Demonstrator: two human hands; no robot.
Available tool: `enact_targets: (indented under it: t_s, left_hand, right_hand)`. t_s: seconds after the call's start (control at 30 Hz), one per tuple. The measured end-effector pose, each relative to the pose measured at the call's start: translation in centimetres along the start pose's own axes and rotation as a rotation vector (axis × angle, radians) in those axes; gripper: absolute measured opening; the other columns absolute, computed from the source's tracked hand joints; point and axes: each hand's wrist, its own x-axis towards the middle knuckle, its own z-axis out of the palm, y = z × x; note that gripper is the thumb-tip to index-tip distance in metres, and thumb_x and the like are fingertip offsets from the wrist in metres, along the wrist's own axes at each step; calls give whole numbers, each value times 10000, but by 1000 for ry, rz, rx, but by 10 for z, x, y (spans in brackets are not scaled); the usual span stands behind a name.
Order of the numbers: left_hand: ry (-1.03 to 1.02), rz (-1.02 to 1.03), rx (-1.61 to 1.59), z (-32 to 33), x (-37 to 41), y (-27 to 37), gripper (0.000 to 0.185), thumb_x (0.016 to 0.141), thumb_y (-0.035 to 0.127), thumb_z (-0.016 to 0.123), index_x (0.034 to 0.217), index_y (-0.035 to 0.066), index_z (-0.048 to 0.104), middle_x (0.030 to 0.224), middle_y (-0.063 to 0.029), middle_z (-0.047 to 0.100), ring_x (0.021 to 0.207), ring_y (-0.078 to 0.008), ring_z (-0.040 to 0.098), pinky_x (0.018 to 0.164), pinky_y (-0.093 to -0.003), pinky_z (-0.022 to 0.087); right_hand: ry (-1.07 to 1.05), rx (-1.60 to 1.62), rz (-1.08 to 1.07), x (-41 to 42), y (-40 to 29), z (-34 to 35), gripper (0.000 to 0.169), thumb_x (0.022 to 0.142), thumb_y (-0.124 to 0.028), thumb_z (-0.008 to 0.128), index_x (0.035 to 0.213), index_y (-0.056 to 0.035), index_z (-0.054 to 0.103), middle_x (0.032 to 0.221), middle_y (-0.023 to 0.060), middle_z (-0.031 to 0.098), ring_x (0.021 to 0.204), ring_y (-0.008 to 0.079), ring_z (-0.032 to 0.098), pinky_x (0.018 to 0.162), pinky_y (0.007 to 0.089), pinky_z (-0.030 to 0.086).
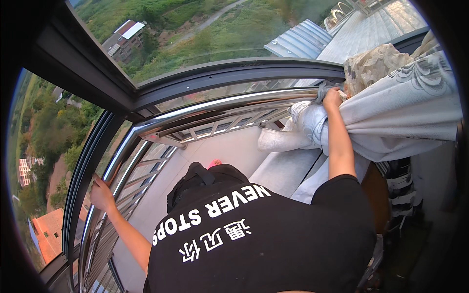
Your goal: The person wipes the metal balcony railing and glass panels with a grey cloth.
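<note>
My left hand (100,193) is at the dark window frame (86,166), beside the polished metal railing (117,172). Its fingers are partly hidden, so their hold on the frame or rail is unclear. At the far right end of the upper rail (234,100), my right hand (332,99) closes on a bunched grey cloth (323,91). Just below that hand hangs a knotted pale curtain (309,121), its loose end spread to the left. The gathered white curtain (399,106) with a grey pattern fans out to the right of my forearm.
Glass panes in dark frames (238,71) curve around the railing, with greenery and rooftops outside. A beige patterned curtain (373,64) bunches at the window's right end. Pale floor tiles (234,141) lie below, and a pink slipper (214,163) shows at my foot.
</note>
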Motion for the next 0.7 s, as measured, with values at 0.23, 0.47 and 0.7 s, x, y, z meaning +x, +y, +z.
enact_targets:
  t_s: [0.23, 0.47, 0.7]
  left_hand:
    - [81, -127, 109, -1, -2, 9, 578, 870, 475, 254, 756, 94, 674, 722, -89, 636, 694, -317, 582, 683, -420, 438]
    - [130, -67, 157, -6, -6, 8, 506, 854, 464, 335, 788, 95, 675, 786, -101, 637, 724, -327, 571, 726, -420, 422]
    - [71, -134, 114, -13, -3, 14, 474, 843, 457, 364, 808, 97, 671, 795, -112, 632, 755, -326, 564, 760, -424, 405]
  right_hand:
    - [-254, 109, -24, -80, -53, -50, 227, 749, -120, 496, 853, 47, 609, 891, 240, 613, 849, 346, 614, 743, 411, 491]
    - [-590, 252, -164, -131, -94, -55, 289, 717, -148, 462, 866, 37, 626, 936, 252, 588, 911, 382, 571, 806, 417, 448]
    - [-956, 325, -522, -143, -105, 5, 298, 751, -215, 478, 859, 10, 642, 962, 223, 594, 902, 331, 576, 787, 368, 440]
